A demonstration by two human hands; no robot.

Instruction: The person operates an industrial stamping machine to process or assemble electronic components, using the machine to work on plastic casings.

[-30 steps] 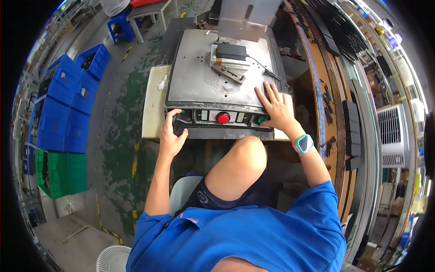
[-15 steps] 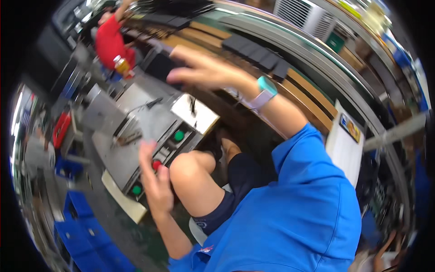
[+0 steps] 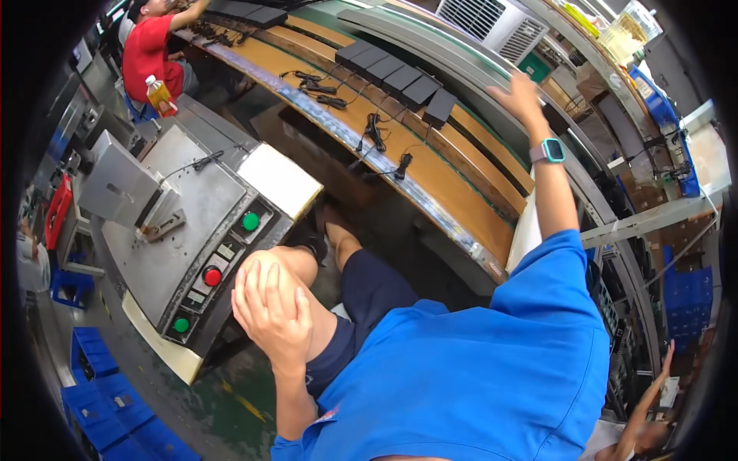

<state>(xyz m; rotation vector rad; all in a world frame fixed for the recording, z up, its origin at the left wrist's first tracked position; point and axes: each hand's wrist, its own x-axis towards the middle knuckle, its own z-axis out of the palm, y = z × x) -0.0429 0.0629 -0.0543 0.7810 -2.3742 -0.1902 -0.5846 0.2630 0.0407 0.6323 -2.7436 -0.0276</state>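
Laying my left hand (image 3: 274, 313) over my bare knee (image 3: 286, 265), I am letting its fingers drape straight and slightly parted across the kneecap. My right hand (image 3: 523, 101) is reaching up and away from me, its thumb standing apart from the outstretched fingers, and a turquoise watch (image 3: 552, 150) is circling that wrist. Nearest to it, black boxes (image 3: 400, 79) are lying side by side in a row along the far part of the wooden counter (image 3: 461, 201), well apart from my fingers. Their black cables (image 3: 374, 132) are bunching in small coils on the wood, closer to me. To the left of my knee a metal machine plate (image 3: 127, 246) is lying flat, with an upright guard (image 3: 115, 173) rising above it and a dark cord (image 3: 206, 160) trailing across one corner. Along its front edge a red button (image 3: 212, 275) is sitting between two green buttons (image 3: 250, 222), just beside my left fingers. Beyond the plate, a co-worker in a red shirt (image 3: 147, 58) is sitting by the counter, and a bottle (image 3: 160, 96) is standing near that person.
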